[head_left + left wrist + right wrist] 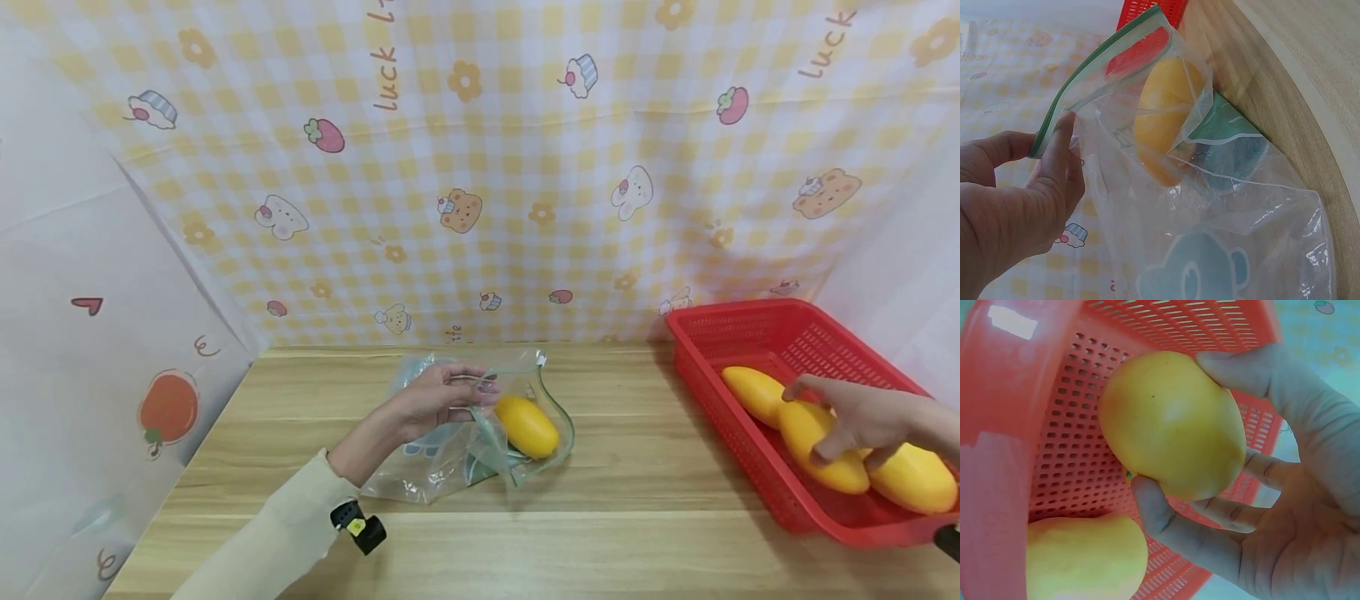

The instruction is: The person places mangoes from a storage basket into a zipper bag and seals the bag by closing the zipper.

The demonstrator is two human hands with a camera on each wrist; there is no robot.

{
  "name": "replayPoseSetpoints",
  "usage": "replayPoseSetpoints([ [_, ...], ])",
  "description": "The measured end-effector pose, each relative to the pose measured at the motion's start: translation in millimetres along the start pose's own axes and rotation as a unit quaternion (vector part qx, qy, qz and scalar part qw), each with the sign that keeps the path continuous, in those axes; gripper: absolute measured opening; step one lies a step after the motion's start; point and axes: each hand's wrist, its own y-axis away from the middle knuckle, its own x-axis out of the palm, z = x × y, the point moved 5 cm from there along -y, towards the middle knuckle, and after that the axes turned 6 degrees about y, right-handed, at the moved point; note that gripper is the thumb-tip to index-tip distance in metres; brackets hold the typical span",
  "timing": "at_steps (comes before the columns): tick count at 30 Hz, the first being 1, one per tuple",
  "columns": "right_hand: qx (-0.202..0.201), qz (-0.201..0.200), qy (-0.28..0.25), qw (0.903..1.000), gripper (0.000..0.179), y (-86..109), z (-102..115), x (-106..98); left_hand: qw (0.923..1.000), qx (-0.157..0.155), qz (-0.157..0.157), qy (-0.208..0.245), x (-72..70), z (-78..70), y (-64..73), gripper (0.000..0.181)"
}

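My left hand pinches the rim of a clear zip bag between thumb and fingers, holding its mouth apart. Green zip strips line that mouth, and blue and green prints mark the plastic. One yellow mango lies inside the bag, near the opening. Over at the right, my right hand reaches into a red basket and grips a mango, thumb on one side and fingers on the other. Beside it in the basket lie another mango toward the back and one more toward the front.
The wooden table carries the bag in the middle and the perforated basket on its right side. A checked, printed cloth hangs behind the table. White cloth hangs at the left and the right.
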Motion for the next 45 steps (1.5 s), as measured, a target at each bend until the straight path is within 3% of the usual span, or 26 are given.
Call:
replayPoseSetpoints([
  [25,-0.082,-0.051,0.001,0.9953,0.078,0.3,12,-14,1.0000,-0.005,0.001,0.001,-0.4,-0.5,0.0,0.050],
  [31,-0.123,-0.084,0.048,0.9877,0.074,-2.1,16,-16,1.0000,-0.008,-0.004,0.000,-1.4,1.6,-0.7,0.049],
  [38,-0.196,-0.132,0.096,0.9670,0.064,-3.9,18,-16,0.9999,-0.013,-0.003,0.002,-1.6,4.5,-0.6,0.050],
  [41,-0.200,-0.135,0.092,0.9661,0.065,-3.8,19,-15,0.9999,-0.011,0.001,-0.001,-1.8,4.7,-0.2,0.049],
  [45,-0.182,-0.126,0.083,0.9717,0.069,-3.3,22,-13,0.9999,-0.011,0.006,0.000,-1.9,4.9,-0.7,0.049],
])
